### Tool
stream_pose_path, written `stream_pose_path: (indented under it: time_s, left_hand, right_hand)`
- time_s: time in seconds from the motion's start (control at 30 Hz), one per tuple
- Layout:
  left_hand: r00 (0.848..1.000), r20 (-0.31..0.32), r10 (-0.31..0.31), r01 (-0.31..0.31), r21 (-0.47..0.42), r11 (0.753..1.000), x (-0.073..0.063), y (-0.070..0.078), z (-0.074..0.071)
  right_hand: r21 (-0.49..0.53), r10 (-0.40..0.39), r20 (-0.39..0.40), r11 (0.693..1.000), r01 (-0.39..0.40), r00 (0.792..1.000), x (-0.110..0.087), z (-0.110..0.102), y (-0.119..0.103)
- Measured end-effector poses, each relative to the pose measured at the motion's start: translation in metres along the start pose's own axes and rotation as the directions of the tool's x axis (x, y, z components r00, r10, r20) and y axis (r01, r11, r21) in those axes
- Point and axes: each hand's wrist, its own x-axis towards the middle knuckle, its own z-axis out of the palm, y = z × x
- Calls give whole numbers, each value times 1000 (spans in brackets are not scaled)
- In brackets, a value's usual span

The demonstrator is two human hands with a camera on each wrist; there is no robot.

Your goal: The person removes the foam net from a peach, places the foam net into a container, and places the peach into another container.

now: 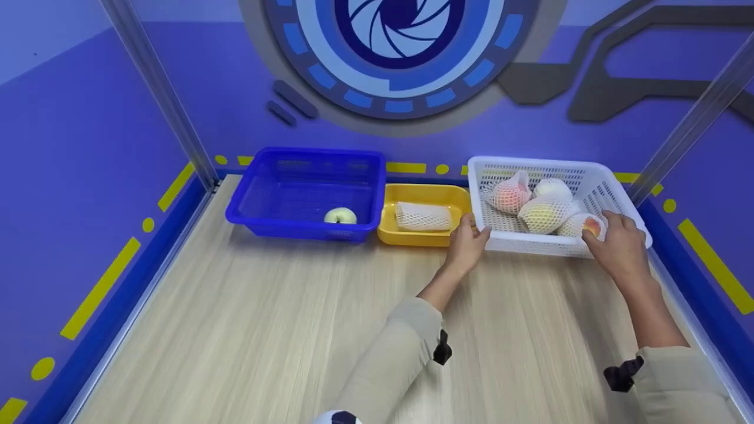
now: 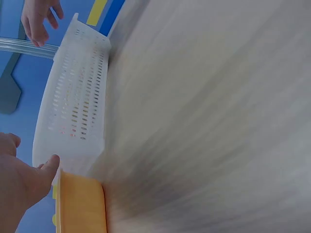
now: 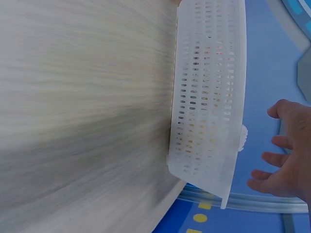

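Along the back right stands a white plastic basket (image 1: 539, 244) holding several fruits in white foam nets, among them a pinkish one (image 1: 509, 194) and a yellowish one (image 1: 545, 215). My left hand (image 1: 465, 244) is at its front left corner, thumb extended beside the basket wall and fingers partly hidden. Over the front right rim hovers my right hand (image 1: 621, 247), close to a red-and-yellow netted fruit (image 1: 580, 225). The right wrist view shows that hand (image 3: 286, 150) apart from the basket, its fingers spread and loosely bent, nothing between them.
Left of the white basket is a yellow tray (image 1: 412, 237) with a foam net sleeve (image 1: 423, 217) lying in it. Beside that, a blue basket (image 1: 294, 227) contains one pale green fruit (image 1: 340, 216). Blue walls enclose the wooden tabletop (image 1: 265, 330) at the back and sides.
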Motion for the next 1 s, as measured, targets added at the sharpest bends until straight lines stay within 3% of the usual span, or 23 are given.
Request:
stream_pose_path:
  time_s: [0.17, 0.33, 0.53, 0.67, 0.83, 1.0]
  left_hand:
    - [998, -47, -38, 40, 41, 998, 8, 8, 7]
    - [993, -111, -28, 37, 81, 996, 13, 13, 12]
    - [981, -196, -4, 5, 6, 1000, 15, 12, 16]
    - [978, -205, -23, 15, -36, 999, 19, 14, 16]
    - [980, -196, -45, 56, 51, 997, 24, 18, 17]
    - [980, -194, -38, 53, 74, 996, 22, 21, 19]
  right_hand:
    - [-5, -6, 14, 1000, 6, 1000, 9, 3, 1]
    - [-14, 21, 81, 1000, -20, 997, 23, 4, -2]
    - [-41, 68, 139, 997, -63, 988, 42, 6, -3]
    - [-69, 95, 182, 994, -84, 979, 56, 4, -2]
    - [-115, 127, 256, 988, -100, 958, 71, 0, 0]
    - [-149, 127, 339, 986, -80, 932, 78, 0, 7]
